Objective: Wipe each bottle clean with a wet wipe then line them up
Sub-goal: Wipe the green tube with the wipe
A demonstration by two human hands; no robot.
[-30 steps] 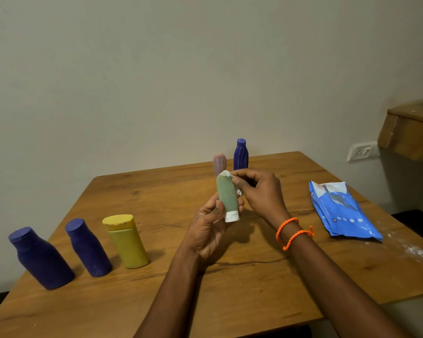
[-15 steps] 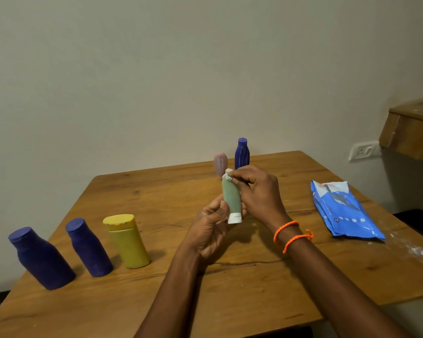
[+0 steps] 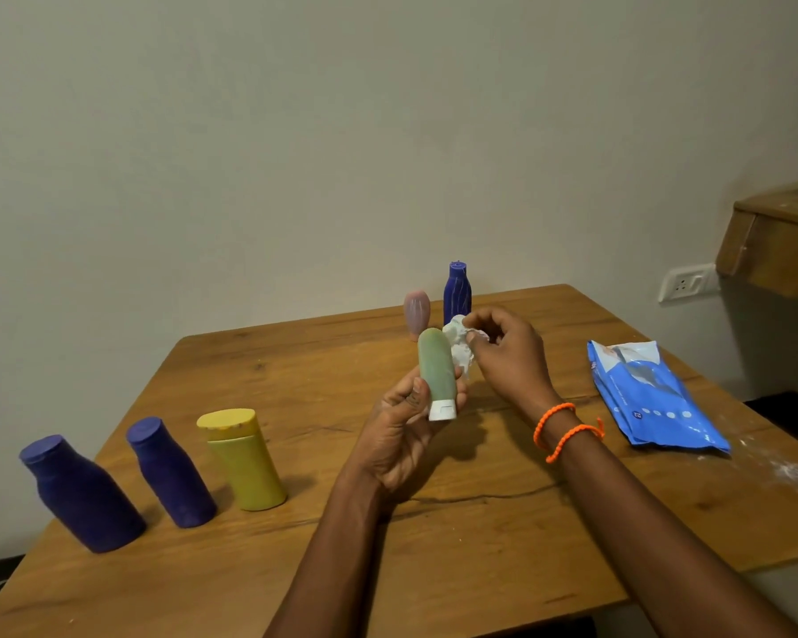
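While left hand (image 3: 406,421) fingers (image 3: 418,398) grip green bottle (image 3: 436,368), wipe (image 3: 460,345) touches it.

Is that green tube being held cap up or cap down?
Cap down. The left hand holds the soft green tube nearly upright, its white cap at the bottom.

A single wide-angle camera sat on the person's head and looked forward and down across a wooden surface (image 3: 480,545) toward a plain wall (image 3: 342,131). Both forearms reached in from the bottom edge, and the left hand (image 3: 406,435) and right hand (image 3: 507,356) met near the middle of the frame, close to the lens. The surface's far edge met the wall about halfway up. The wide lens made bottles at the left edge lean outward. There was no second view.
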